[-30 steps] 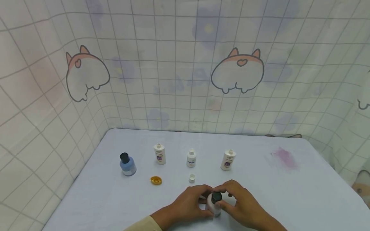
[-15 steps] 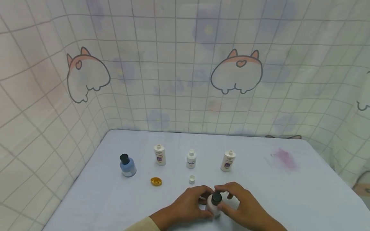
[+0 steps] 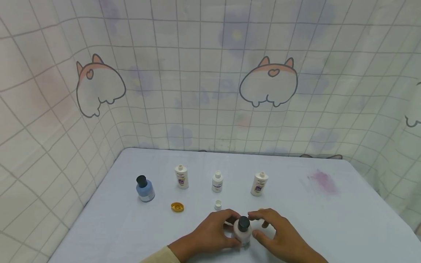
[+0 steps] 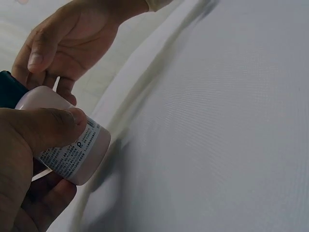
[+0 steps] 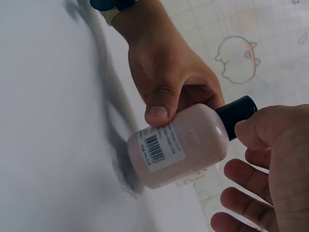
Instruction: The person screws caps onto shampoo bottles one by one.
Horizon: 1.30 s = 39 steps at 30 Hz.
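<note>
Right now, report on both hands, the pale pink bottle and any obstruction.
Left hand grips pale pink bottle. Right hand beside its black cap, holding nothing. Cap on. Nothing visible between right hand and cap.

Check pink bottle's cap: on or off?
On. The black cap sits atop the pink bottle in all three views. Cannot tell whether it's fully tightened.

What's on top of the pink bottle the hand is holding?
A black cap sits on top of the pink bottle, which the left hand holds by its body. Whatever is under the cap is covered, so it can't be seen.
</note>
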{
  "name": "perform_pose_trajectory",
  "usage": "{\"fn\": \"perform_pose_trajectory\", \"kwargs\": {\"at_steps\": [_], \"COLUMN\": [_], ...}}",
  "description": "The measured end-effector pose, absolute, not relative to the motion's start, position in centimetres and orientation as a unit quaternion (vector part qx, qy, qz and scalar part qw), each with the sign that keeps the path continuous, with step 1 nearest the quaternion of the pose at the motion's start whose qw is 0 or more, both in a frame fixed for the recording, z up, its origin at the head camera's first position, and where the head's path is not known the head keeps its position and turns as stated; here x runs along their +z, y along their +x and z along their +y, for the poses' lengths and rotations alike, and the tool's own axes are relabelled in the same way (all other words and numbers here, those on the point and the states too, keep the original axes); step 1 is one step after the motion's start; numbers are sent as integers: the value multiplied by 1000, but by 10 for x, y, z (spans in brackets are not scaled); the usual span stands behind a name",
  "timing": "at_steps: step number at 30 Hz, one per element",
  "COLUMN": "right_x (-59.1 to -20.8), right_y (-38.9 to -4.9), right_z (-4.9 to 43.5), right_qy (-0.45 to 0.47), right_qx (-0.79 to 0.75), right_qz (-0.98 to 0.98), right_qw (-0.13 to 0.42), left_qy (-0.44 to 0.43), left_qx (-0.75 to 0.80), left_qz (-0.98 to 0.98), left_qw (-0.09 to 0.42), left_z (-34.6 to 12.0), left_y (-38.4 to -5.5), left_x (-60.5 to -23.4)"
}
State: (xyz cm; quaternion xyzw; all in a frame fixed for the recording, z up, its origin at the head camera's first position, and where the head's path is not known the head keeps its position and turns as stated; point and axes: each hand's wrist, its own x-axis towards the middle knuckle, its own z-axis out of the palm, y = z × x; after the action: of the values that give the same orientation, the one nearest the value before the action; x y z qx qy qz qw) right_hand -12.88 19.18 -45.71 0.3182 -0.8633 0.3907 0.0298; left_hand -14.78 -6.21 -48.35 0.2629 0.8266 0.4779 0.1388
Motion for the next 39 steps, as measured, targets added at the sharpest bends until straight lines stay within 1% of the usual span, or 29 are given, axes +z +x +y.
{"fn": "perform_pose_trajectory", "kwargs": {"at_steps": [10, 16, 19, 24, 32, 39], "right_x": [-460, -460, -460, -460, -459, -459], "right_y": [-129, -129, -129, -129, -129, -130], "right_z": [192, 194, 194, 194, 194, 194], "right_qy": [341, 321, 309, 299, 286, 287], "right_qx": [390, 383, 377, 369, 368, 368], "right_qz": [-854, -865, -873, -880, -885, -884], "right_qw": [50, 32, 23, 17, 5, 5], "left_qy": [255, 237, 234, 235, 210, 202], "left_qx": [498, 496, 504, 516, 502, 502], "left_qz": [818, 823, 820, 815, 831, 834], "left_qw": [135, 141, 136, 118, 117, 111], "left_z": [-72, -80, -84, -91, -99, -109], "left_y": [-146, -146, -146, -146, -146, -145], "left_x": [-477, -472, -470, -470, -465, -463]}}
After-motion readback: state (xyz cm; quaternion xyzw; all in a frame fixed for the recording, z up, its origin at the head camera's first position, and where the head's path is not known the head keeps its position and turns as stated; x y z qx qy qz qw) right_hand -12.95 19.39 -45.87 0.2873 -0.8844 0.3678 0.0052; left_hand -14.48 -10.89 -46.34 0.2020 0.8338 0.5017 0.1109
